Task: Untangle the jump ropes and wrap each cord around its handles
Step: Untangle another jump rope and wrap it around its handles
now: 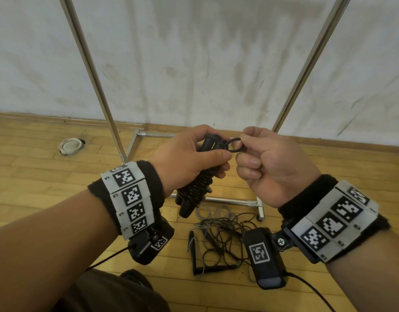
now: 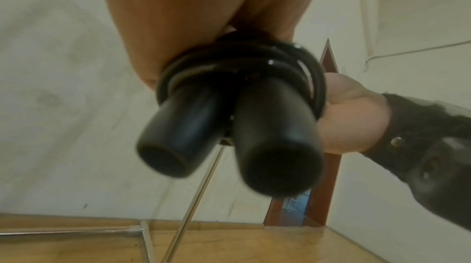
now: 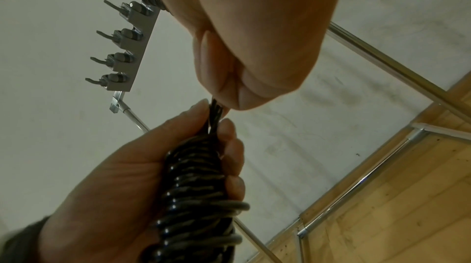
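Right hand at frame centre: thumb and forefinger pinch a small loop of black cord | left hand just beside it: fingers curled tight round the paired black handles, cord coiled around them | lower centre: tangled ropes on the wooden floor | behind: metal rack.

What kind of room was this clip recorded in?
Probably a sparse indoor room, perhaps a gym storeroom: wooden plank floor, stained white wall, a chrome rack frame with a hook bar.
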Tool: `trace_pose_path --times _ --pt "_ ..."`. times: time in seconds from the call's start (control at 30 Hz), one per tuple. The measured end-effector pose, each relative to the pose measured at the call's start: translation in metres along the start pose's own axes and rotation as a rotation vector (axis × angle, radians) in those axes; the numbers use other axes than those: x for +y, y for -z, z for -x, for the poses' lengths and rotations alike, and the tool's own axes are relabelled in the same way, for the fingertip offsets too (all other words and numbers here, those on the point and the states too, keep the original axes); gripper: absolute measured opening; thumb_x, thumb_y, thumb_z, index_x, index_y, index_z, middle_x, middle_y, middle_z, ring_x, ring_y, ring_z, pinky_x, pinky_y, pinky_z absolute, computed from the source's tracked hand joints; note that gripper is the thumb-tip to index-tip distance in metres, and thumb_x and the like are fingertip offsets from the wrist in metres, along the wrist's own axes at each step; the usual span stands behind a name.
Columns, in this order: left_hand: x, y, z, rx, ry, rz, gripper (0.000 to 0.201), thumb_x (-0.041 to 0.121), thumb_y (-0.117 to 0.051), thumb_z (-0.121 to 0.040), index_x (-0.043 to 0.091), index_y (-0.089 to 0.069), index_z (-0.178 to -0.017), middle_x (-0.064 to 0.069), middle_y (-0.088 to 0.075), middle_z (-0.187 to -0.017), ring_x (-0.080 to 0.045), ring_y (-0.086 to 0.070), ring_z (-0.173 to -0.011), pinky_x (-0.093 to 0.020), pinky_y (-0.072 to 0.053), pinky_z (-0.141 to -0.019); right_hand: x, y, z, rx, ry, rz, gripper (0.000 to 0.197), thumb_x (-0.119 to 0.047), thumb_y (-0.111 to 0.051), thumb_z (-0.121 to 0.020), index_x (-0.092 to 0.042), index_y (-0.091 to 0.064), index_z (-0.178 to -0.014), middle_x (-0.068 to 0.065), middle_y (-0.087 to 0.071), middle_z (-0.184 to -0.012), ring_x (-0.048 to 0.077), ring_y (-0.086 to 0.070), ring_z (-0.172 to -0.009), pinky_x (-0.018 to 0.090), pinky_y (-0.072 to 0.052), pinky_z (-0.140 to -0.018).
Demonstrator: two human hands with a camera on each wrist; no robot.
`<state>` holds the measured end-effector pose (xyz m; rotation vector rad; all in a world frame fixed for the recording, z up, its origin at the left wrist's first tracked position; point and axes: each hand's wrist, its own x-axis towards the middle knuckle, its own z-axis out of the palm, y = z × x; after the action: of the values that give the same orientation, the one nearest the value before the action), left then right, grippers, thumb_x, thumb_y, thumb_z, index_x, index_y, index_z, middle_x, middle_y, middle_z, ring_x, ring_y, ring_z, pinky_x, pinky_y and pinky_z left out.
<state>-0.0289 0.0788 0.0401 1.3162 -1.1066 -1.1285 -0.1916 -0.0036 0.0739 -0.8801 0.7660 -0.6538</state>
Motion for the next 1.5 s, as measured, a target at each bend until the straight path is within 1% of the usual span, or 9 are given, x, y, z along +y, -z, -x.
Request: trace_pose_path --times 0.27,0.57,0.67,0.77,0.87,0.93,1.07,1.2,1.5 --pt "0.004 -0.001 0.001 -0.08 0.014 -0.124 0.019 0.012 -0.075 -0.098 0.026 -0.066 -0.106 -0.009 -0.077 -0.083 -0.032 -0.077 -0.066 -0.045 -0.065 -0.065 -0.006 0.0 0.002 0.019 -0.019 -0.028 0.016 -0.002 -0.043 -0.105 -0.015 -0.049 -0.099 0.007 -0.05 -0.072 0.007 -0.03 -0.043 0.018 -0.022 -0.037" --pt "0.002 0.001 0.003 -0.091 0.013 -0.286 0.02 0.026 -0.08 -0.095 0.039 -0.066 -0.099 -0.002 -0.078 -0.085 -0.03 -0.08 -0.069 -0.036 -0.062 -0.062 -0.016 0.0 0.006 0.021 -0.034 0.021 0.019 -0.001 -0.044 -0.104 -0.018 -0.044 -0.112 0.007 -0.05 -0.072 0.008 -0.025 -0.046 0.018 -0.019 -0.04" --pt "0.0 0.003 0.003 -0.116 -0.011 -0.321 0.019 0.027 -0.078 -0.097 0.039 -0.065 -0.102 -0.003 -0.079 -0.087 -0.028 -0.081 -0.075 -0.042 -0.065 -0.068 -0.022 0.001 0.006 0.023 -0.04 0.038 0.02 0.0 -0.045 -0.104 -0.019 -0.044 -0.109 0.007 -0.05 -0.07 0.007 -0.024 -0.044 0.017 -0.018 -0.039" --pt "-0.005 0.002 0.004 -0.153 -0.041 -0.352 0.016 0.033 -0.075 -0.096 0.041 -0.064 -0.105 -0.002 -0.08 -0.09 -0.025 -0.08 -0.089 -0.054 -0.064 -0.086 -0.029 0.004 0.007 0.017 -0.043 0.04 0.02 0.0 -0.045 -0.103 -0.02 -0.046 -0.098 0.008 -0.051 -0.068 0.007 -0.024 -0.043 0.018 -0.019 -0.038" --pt "-0.011 0.001 0.003 -0.165 -0.038 -0.351 0.015 0.039 -0.072 -0.093 0.044 -0.063 -0.104 0.0 -0.082 -0.094 -0.025 -0.079 -0.095 -0.055 -0.062 -0.091 -0.029 0.004 0.007 0.027 -0.043 0.047 0.023 0.0 -0.046 -0.103 -0.02 -0.047 -0.092 0.009 -0.051 -0.067 0.007 -0.023 -0.042 0.018 -0.018 -0.038" --pt "-0.02 -0.001 0.003 -0.175 -0.004 -0.295 0.014 0.033 -0.072 -0.096 0.041 -0.063 -0.103 -0.005 -0.082 -0.093 -0.027 -0.079 -0.093 -0.052 -0.062 -0.089 -0.019 0.003 0.005 0.046 -0.038 0.073 0.021 -0.002 -0.046 -0.104 -0.02 -0.047 -0.093 0.007 -0.05 -0.069 0.007 -0.025 -0.041 0.018 -0.019 -0.037" --pt "-0.035 -0.003 0.003 -0.176 0.093 -0.208 0.027 0.017 -0.069 -0.102 0.04 -0.064 -0.116 -0.011 -0.079 -0.083 -0.026 -0.079 -0.076 -0.034 -0.061 -0.068 0.002 0.005 0.004 0.07 -0.076 0.14 0.02 -0.006 -0.044 -0.107 -0.017 -0.048 -0.091 0.006 -0.05 -0.071 0.008 -0.029 -0.042 0.018 -0.021 -0.035" --pt "-0.036 0.003 -0.003 -0.19 0.143 -0.156 0.016 0.01 -0.07 -0.1 0.025 -0.072 -0.105 -0.011 -0.073 -0.075 -0.027 -0.074 -0.068 -0.032 -0.06 -0.061 0.001 0.009 0.002 0.096 -0.094 0.137 0.016 -0.003 -0.044 -0.106 -0.017 -0.048 -0.1 0.008 -0.049 -0.074 0.009 -0.03 -0.043 0.019 -0.022 -0.035" --pt "-0.037 -0.004 -0.008 -0.222 0.114 -0.204 0.005 0.031 -0.07 -0.095 0.034 -0.066 -0.096 -0.009 -0.079 -0.085 -0.033 -0.08 -0.082 -0.041 -0.062 -0.078 -0.017 0.012 0.001 0.125 -0.134 0.107 0.022 0.002 -0.043 -0.103 -0.018 -0.045 -0.096 0.008 -0.049 -0.07 0.009 -0.025 -0.048 0.019 -0.016 -0.042"
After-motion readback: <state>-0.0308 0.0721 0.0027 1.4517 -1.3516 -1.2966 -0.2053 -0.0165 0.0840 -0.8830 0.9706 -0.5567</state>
